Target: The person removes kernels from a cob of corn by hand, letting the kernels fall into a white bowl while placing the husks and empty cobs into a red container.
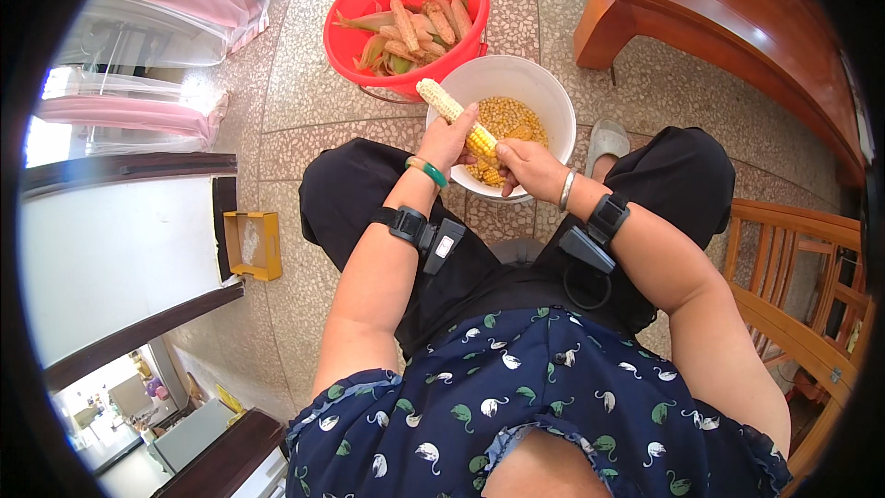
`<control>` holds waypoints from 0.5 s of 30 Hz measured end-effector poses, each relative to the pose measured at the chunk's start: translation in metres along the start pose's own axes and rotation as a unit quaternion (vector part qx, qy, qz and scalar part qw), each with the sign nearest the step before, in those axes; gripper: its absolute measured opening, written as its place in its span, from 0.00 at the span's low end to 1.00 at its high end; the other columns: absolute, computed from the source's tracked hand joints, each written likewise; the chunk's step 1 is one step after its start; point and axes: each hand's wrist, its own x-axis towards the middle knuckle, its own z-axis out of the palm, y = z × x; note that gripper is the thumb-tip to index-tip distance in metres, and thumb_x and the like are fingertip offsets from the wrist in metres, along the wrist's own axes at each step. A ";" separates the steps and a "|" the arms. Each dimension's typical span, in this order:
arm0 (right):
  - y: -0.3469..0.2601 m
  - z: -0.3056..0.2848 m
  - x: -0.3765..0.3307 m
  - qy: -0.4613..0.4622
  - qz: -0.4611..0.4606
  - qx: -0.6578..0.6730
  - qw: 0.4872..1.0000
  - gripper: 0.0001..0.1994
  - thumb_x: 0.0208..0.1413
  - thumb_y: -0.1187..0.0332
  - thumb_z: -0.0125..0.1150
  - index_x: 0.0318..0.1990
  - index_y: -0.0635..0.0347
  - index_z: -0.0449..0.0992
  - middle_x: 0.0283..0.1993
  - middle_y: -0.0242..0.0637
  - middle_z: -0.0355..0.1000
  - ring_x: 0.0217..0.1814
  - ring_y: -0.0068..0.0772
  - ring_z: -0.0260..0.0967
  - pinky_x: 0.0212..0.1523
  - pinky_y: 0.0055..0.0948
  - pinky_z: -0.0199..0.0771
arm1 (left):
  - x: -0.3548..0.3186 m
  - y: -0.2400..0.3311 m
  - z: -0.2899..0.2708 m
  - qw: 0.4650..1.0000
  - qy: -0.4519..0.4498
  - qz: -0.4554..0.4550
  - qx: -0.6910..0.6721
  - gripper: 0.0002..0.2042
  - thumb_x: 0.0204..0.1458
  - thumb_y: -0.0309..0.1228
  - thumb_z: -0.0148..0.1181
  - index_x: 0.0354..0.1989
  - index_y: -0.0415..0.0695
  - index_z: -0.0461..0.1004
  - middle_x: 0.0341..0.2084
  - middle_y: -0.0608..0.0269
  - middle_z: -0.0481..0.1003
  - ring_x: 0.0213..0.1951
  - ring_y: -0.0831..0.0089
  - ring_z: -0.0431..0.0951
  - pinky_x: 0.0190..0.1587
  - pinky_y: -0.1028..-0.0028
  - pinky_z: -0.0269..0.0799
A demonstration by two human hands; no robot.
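Observation:
Between my two hands is a corn cob (447, 103), held over a white bucket (559, 97). Its far end is bare and pale, while yellow kernels still cover the end nearer me. My left hand (449, 138), with a green bangle at the wrist, is closed around the cob's middle. At the kernelled end, my right hand (532, 169) grips with thumb and fingers; a silver bangle circles that wrist. Loose yellow corn kernels (510, 117) lie inside the bucket below.
Behind the bucket stands a red basin (348, 14) holding several stripped cobs (403, 23) and husks. A wooden table (701, 9) is at the far right, a wooden chair (784, 267) at the right. On the left floor sits a yellow box (270, 244). Pink-and-white curtains (184, 0) hang at the far left.

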 end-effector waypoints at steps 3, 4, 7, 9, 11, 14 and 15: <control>-0.001 0.002 -0.001 0.013 0.009 0.033 0.999 0.14 0.58 0.65 0.36 0.28 0.67 0.63 0.22 0.36 0.63 0.17 0.29 0.67 0.20 0.25 0.70 | 0.001 -0.002 0.000 1.000 -0.010 0.011 0.002 0.20 0.47 0.46 0.54 0.40 0.42 0.63 0.22 0.67 0.69 0.17 0.83 0.68 0.17 0.84 0.67; -0.001 0.002 -0.001 0.014 0.011 0.040 0.999 0.14 0.58 0.65 0.36 0.28 0.67 0.63 0.22 0.37 0.63 0.18 0.29 0.68 0.20 0.25 0.71 | 0.001 -0.002 0.000 1.000 -0.008 0.012 0.005 0.20 0.48 0.46 0.54 0.40 0.42 0.63 0.22 0.67 0.69 0.17 0.83 0.68 0.17 0.84 0.67; 0.000 0.002 -0.001 0.015 0.012 0.036 0.999 0.14 0.59 0.65 0.36 0.29 0.67 0.64 0.23 0.38 0.64 0.18 0.30 0.69 0.20 0.26 0.71 | 0.000 -0.001 0.000 1.000 -0.006 0.016 0.007 0.20 0.47 0.46 0.54 0.39 0.42 0.64 0.22 0.67 0.70 0.17 0.82 0.68 0.16 0.84 0.67; -0.002 0.002 -0.002 0.015 0.011 0.026 0.999 0.15 0.58 0.65 0.35 0.29 0.67 0.64 0.23 0.38 0.65 0.18 0.31 0.69 0.20 0.26 0.71 | -0.001 -0.002 0.001 1.000 -0.006 0.018 0.007 0.20 0.47 0.46 0.54 0.39 0.42 0.64 0.23 0.67 0.70 0.16 0.82 0.68 0.16 0.84 0.67; -0.006 0.004 -0.005 0.036 0.002 -0.032 0.999 0.14 0.58 0.65 0.35 0.31 0.68 0.65 0.23 0.41 0.67 0.17 0.32 0.70 0.20 0.27 0.71 | -0.001 -0.002 0.002 1.000 0.002 0.019 0.004 0.19 0.46 0.45 0.55 0.37 0.41 0.66 0.22 0.66 0.70 0.16 0.82 0.69 0.15 0.84 0.67; -0.014 0.007 -0.010 0.062 -0.006 -0.114 0.992 0.14 0.58 0.66 0.35 0.32 0.68 0.65 0.22 0.43 0.68 0.17 0.33 0.69 0.20 0.28 0.71 | 0.003 -0.005 0.001 1.000 0.011 0.014 0.018 0.19 0.46 0.45 0.56 0.35 0.41 0.67 0.22 0.66 0.71 0.17 0.81 0.69 0.16 0.83 0.68; -0.014 0.007 -0.010 0.062 -0.006 -0.114 0.992 0.14 0.58 0.66 0.35 0.32 0.68 0.65 0.22 0.43 0.68 0.17 0.33 0.69 0.20 0.28 0.71 | 0.003 -0.006 0.001 1.000 0.011 0.014 0.018 0.19 0.46 0.45 0.56 0.35 0.41 0.67 0.22 0.66 0.71 0.17 0.81 0.69 0.16 0.83 0.68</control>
